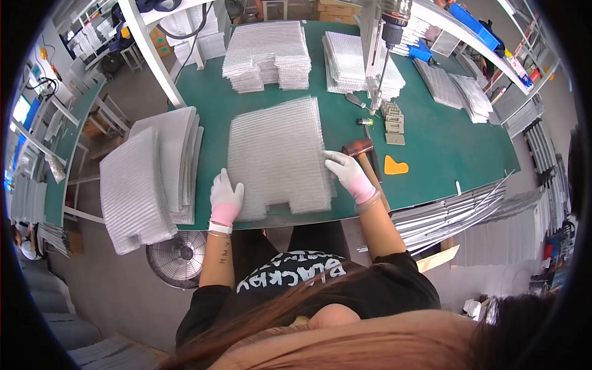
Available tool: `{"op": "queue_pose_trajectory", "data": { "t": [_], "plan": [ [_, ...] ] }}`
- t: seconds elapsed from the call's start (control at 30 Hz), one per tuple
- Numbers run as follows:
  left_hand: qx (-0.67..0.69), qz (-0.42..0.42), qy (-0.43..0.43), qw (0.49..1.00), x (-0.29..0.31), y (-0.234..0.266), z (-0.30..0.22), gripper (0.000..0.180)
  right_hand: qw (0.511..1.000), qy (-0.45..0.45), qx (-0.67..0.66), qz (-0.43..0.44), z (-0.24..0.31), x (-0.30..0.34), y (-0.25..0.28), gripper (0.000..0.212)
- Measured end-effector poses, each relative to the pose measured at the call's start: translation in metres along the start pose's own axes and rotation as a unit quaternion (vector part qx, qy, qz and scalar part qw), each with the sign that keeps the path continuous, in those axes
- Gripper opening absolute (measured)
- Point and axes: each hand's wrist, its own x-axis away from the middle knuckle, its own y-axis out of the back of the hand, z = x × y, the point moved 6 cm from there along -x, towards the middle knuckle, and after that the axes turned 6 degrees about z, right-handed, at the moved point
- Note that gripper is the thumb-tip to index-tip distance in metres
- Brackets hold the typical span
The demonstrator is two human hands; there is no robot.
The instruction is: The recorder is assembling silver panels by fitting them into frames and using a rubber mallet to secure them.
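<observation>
A stack of silvery-grey ribbed mesh sheets (275,154), notched along its near edge, lies on the green tabletop in front of me. My left hand (226,198), in a white and pink glove, lies against the stack's near left edge with its fingers stretched out. On the other side, my right hand (349,174), gloved alike, touches the right edge with extended fingers. Neither hand appears to grip a sheet. Just beyond the right hand is a mallet (359,148) with a brown head and wooden handle.
More sheet stacks stand at the far side (268,55), the left edge (145,176) and behind the drill-like tool (394,28). Metal blocks (393,123), a yellow scraper (396,165) and a small hammer (365,122) lie right. A fan (179,258) stands below the table.
</observation>
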Motion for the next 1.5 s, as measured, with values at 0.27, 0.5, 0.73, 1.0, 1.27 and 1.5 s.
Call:
{"op": "queue_pose_trajectory", "data": {
  "t": [0.27, 0.5, 0.73, 1.0, 1.27, 1.5],
  "plan": [
    [-0.165, -0.037, -0.215, 0.962, 0.007, 0.027, -0.047, 0.049, 0.997, 0.075, -0.012, 0.019, 0.028, -0.016, 0.002, 0.037],
    [-0.029, 0.029, -0.434, 0.900, 0.087, 0.021, -0.184, 0.069, 0.996, 0.003, -0.069, 0.054, 0.029, -0.022, 0.008, 0.040],
    [-0.046, 0.048, -0.408, 0.911, 0.083, -0.027, -0.198, 0.083, 0.968, -0.154, -0.122, 0.155, 0.049, -0.002, 0.007, 0.060],
    [-0.081, 0.062, -0.407, 0.908, 0.081, -0.032, -0.199, 0.079, 0.853, -0.201, -0.447, 0.180, -0.009, 0.020, -0.025, 0.061],
    [-0.065, 0.088, -0.396, 0.912, 0.075, -0.055, -0.178, 0.059, 0.804, -0.319, -0.462, 0.196, -0.050, 0.042, -0.051, 0.060],
    [0.058, 0.022, -0.379, 0.923, 0.068, -0.030, -0.179, 0.036, 0.886, -0.291, -0.305, 0.194, -0.046, 0.038, -0.044, 0.063]
  ]
}}
